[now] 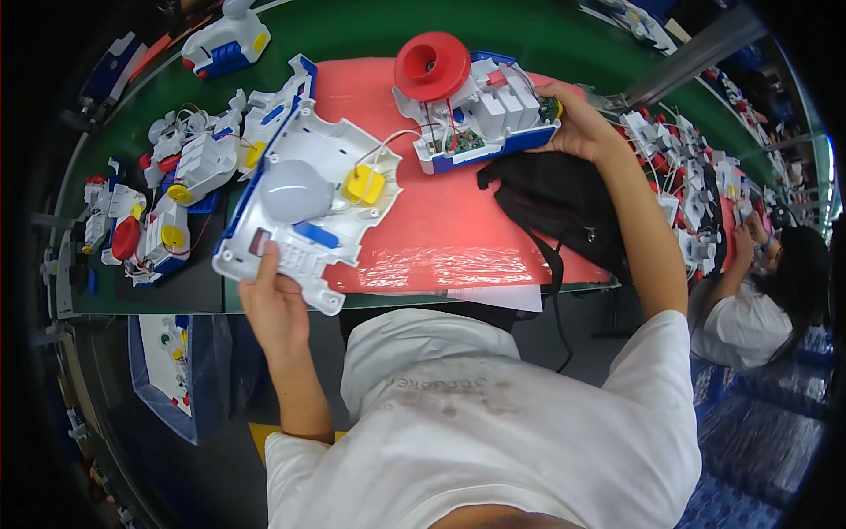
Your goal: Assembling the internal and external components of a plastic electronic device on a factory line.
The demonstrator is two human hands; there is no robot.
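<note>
My left hand is closed on the lower edge of a white plastic toy shell half, its thumb on the inner face. Inside that shell are a grey dome, a yellow block and a blue strip. My right hand grips the right end of a second, blue-edged toy shell half. This one carries a red funnel-like round part, white box-shaped compartments and green circuit boards. A pale wire runs between the two halves, which are held apart over a pink mat.
Part-built toy units crowd the left of the green bench, with another unit at the far left. A black cloth pouch lies under my right forearm. More units and a co-worker are on the right; a metal post slants behind.
</note>
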